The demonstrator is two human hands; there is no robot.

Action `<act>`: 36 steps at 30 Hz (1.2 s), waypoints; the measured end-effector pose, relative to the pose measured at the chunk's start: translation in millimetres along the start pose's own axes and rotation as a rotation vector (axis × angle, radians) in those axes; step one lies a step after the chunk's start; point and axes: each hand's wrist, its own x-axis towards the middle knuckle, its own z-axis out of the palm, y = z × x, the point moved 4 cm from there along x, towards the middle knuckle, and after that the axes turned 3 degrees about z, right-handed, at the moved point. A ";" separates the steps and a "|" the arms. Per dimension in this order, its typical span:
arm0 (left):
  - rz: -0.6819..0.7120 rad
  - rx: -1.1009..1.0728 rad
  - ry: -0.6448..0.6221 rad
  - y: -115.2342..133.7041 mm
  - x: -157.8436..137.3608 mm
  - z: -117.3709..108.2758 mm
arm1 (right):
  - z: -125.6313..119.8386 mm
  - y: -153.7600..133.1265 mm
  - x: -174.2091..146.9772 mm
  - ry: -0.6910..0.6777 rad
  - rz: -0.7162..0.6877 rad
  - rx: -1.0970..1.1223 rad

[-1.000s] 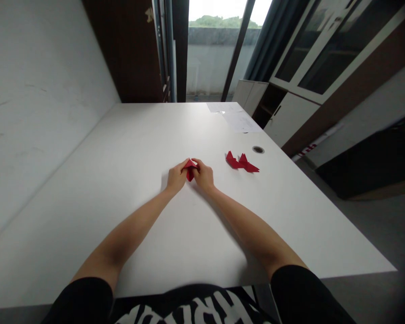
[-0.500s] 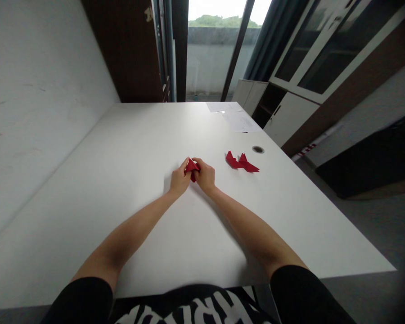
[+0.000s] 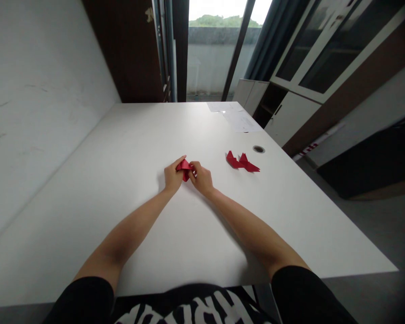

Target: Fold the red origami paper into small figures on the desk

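A piece of folded red paper [image 3: 185,165] is between my two hands, over the middle of the white table [image 3: 148,252]. My left hand [image 3: 173,175] grips its left side, the thumb and fingers closed on it. With the fingertips pinched, my right hand [image 3: 202,178] holds the paper's right edge. Part of the paper is hidden behind my fingers. To the right lie two finished-looking red origami figures, a left one [image 3: 234,160] and a right one [image 3: 249,164], close together with pointed tips standing up.
White paper sheets [image 3: 242,121] lie at the table's far right corner. A round cable hole [image 3: 258,149] is set near the right edge. A wall [image 3: 37,99] borders the table on the left, and white cabinets [image 3: 292,117] stand beyond it at the right.
My left hand has shifted left with the folded red paper, and its thumb stretches more along the top. My right hand has turned to a fingertip pinch on the paper's right edge.
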 end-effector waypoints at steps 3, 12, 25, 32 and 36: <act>-0.015 -0.042 0.012 -0.3 0.8 -0.8 | -0.5 -2.1 -0.6 0.002 0.009 0.010; -0.049 -0.350 -0.213 -21.1 7.2 16.8 | -8.2 14.2 9.4 -0.059 0.173 0.559; -0.194 -0.616 -0.495 -25.8 8.8 13.6 | -10.1 42.3 16.5 -0.158 0.285 0.757; -0.147 -0.562 -0.421 -29.6 11.5 16.0 | -3.3 41.1 17.6 -0.097 0.225 0.671; -0.161 -0.522 -0.388 -33.0 11.3 16.2 | -4.8 44.7 16.3 -0.073 0.237 0.504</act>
